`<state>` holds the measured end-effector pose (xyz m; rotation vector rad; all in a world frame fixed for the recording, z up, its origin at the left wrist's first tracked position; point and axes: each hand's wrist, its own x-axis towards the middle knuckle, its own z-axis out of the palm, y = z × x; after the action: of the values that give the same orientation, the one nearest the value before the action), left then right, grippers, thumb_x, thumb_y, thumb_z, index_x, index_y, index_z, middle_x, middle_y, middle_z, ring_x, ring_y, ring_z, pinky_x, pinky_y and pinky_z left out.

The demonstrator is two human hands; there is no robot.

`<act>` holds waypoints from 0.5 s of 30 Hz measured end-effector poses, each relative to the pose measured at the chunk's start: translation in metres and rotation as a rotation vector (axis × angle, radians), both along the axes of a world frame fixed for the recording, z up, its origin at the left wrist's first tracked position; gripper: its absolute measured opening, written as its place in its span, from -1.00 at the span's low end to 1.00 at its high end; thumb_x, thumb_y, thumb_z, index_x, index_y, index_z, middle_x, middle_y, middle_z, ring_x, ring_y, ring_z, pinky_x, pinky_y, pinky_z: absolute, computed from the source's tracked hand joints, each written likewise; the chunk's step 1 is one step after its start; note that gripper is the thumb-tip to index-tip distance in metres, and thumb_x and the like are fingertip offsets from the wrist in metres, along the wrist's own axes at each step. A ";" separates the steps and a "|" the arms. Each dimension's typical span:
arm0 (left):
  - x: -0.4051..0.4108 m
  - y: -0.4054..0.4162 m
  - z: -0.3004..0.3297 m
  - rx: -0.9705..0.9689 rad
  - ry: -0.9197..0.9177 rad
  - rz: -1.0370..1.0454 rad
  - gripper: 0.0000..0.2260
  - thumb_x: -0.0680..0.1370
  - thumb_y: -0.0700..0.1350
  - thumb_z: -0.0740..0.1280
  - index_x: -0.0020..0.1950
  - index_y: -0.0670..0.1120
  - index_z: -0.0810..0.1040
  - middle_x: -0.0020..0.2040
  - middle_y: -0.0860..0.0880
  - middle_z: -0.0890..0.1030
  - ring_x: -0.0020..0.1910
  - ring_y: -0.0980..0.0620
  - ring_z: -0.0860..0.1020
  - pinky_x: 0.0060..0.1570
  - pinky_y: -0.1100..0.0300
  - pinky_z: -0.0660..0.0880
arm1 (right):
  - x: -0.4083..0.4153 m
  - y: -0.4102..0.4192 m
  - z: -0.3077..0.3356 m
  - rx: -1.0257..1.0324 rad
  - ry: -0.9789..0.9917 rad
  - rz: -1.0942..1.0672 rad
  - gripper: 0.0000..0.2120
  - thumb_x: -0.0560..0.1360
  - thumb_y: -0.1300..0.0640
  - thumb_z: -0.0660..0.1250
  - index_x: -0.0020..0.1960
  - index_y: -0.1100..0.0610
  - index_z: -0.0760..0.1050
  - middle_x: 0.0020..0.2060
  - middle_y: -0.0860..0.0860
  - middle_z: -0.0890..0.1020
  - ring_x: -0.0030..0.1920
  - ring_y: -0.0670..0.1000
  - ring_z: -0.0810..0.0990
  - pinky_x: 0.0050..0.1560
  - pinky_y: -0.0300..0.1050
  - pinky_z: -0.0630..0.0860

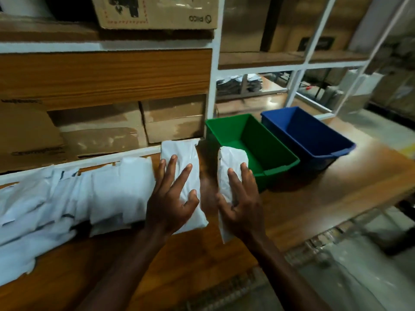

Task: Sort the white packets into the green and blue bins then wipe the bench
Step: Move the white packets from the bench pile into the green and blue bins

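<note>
White packets (67, 198) along bench (314, 198), one under flat left hand (173, 198), another gripped in right hand (242, 203) beside green bin (280, 158)

White metal shelving (214, 70) w/ wood boards, cardboard boxes (157, 13) stacked top & bottom. Wood desk (314, 198) in front, grey floor (386, 131) at right. Dim indoor light, storeroom look.
</note>
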<state>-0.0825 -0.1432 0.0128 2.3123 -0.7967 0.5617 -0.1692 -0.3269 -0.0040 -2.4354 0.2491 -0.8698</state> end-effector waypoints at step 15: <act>-0.031 -0.181 0.025 0.041 0.026 -0.030 -0.42 0.54 0.18 0.14 0.56 0.06 0.27 0.61 -0.07 0.09 0.60 -0.13 -0.03 0.39 -0.11 0.16 | -0.015 -0.190 0.036 -0.091 0.026 -0.027 -0.32 0.54 -0.26 0.21 0.58 -0.08 0.17 0.62 0.03 0.05 0.61 0.14 0.02 0.39 0.14 0.29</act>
<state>-0.1131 -0.3246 0.0374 2.3366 -0.8366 0.5059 -0.1843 -0.5168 0.0325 -2.5340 0.2584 -0.8791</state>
